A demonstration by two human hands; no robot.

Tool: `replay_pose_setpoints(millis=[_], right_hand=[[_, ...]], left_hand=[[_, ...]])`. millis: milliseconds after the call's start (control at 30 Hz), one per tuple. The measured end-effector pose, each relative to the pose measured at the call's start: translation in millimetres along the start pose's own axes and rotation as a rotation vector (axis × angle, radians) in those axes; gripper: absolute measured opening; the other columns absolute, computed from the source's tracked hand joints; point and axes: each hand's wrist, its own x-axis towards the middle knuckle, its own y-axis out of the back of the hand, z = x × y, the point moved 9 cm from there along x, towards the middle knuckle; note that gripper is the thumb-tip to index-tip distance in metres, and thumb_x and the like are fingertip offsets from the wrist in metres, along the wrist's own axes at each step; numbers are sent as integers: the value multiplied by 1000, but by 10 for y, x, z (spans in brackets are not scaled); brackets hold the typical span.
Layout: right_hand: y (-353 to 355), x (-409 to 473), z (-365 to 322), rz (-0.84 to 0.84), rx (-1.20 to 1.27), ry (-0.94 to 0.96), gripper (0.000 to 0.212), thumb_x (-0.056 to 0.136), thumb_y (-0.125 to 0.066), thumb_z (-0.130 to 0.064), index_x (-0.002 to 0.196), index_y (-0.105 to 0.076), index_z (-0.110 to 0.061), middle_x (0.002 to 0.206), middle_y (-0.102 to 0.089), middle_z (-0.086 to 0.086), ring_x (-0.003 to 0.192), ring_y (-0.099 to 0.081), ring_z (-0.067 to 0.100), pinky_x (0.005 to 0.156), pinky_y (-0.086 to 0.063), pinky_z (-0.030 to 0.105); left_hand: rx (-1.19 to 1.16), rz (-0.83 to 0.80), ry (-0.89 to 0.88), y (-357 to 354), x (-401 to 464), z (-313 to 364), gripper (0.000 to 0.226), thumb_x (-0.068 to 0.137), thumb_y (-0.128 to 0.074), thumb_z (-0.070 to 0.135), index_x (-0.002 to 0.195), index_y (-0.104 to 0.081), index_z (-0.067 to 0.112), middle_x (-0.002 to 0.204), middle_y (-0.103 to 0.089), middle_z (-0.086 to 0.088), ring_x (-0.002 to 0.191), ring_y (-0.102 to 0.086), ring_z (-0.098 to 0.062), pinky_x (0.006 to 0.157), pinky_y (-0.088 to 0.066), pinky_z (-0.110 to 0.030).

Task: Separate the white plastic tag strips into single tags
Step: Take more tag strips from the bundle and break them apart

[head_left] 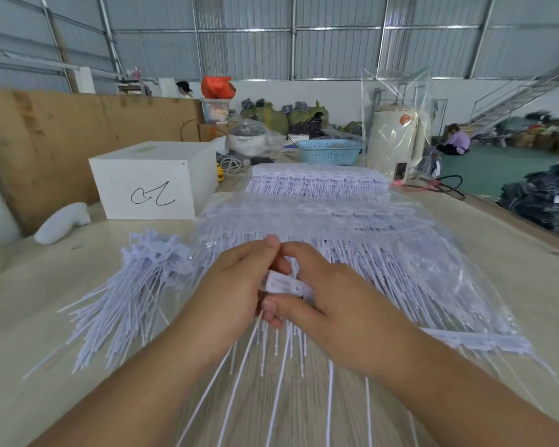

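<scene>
White tag strip pinched by fingers of left hand and right hand, flat heads, thin tails fanned toward viewer, loose single tags heaped left of strip, bagged strips behind it on counter

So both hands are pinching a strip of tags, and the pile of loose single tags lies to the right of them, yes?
Not quite. The head view shows the pile of single tags to the left of the hands. The left hand and right hand do pinch the strip of tags.

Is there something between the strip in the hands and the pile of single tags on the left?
Nothing visible. Both hands hold the strip above the table; the pile lies just beyond the left hand.
</scene>
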Motion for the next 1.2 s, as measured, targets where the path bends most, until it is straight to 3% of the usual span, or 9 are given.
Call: replay_pose_setpoints(millis=[100,300,400,500,600,733,933,1067,1200], right_hand=[[-20,-14,25,-1,-14,4,38,91,-56,-47,123,-38,-35,66,-57,-16,54,-51,-1,49,-31,17],[12,-2,84,1,57,-16,63,90,-58,-51,142,-27,-34,94,-70,-7,76,-63,4,71,-51,27],[58,-17,107,-27,57,-50,36,90,-53,-58,111,-54,-29,75,-66,-9,61,-58,3,58,-44,29],[54,-41,173,-75,12,-96,41,92,-48,-57,72,-48,-21,53,-47,-7,45,-41,6,49,-30,28],[60,-36,151,-107,3,-68,40,95,-52,-48,70,-47,-18,53,-44,-8,45,-40,6,47,-27,24],[59,-46,144,-128,29,-73,33,96,-53,-44,84,-60,-14,54,-50,-12,47,-45,2,49,-30,20],[194,-30,46,168,-104,-84,38,93,-49,-52,68,-41,-24,57,-45,-6,55,-48,11,54,-37,33],[689,-128,321,571,166,-202,40,96,-49,-47,67,-43,-20,49,-47,-12,41,-38,5,47,-28,27],[583,-83,325,334,227,-166,28,87,-53,-54,90,-49,-26,58,-52,-6,42,-38,3,44,-35,28]], left_hand=[[54,-69,-19,-87,-22,1,39,80,-68,46,70,-60,9,55,-62,-6,42,-52,-17,42,-43,-20],[121,-129,-19,-86,5,-53,15,76,-75,25,72,-65,15,56,-63,-10,45,-54,-21,50,-45,-26],[73,-51,-77,2,29,22,16,78,-65,28,69,-64,15,56,-58,-13,45,-53,-22,46,-46,-25],[56,40,-81,151,59,34,22,86,-64,14,65,-66,17,64,-60,-14,49,-55,-25,45,-48,-27],[133,-47,-43,130,71,-9,13,79,-73,23,67,-69,19,69,-62,-11,54,-55,-26,50,-50,-30],[252,-136,10,55,24,-68,34,65,-76,51,75,-72,19,69,-67,-8,57,-60,-25,58,-55,-38],[-24,70,-87,65,17,96,18,77,-66,29,63,-69,17,57,-59,-4,42,-52,-14,41,-48,-25],[-203,213,-15,247,3,84,23,92,-58,22,75,-64,7,58,-57,-2,45,-54,-10,42,-47,-22],[-93,202,-26,264,2,103,20,90,-60,20,76,-69,9,65,-66,-6,49,-60,-12,44,-50,-26]])
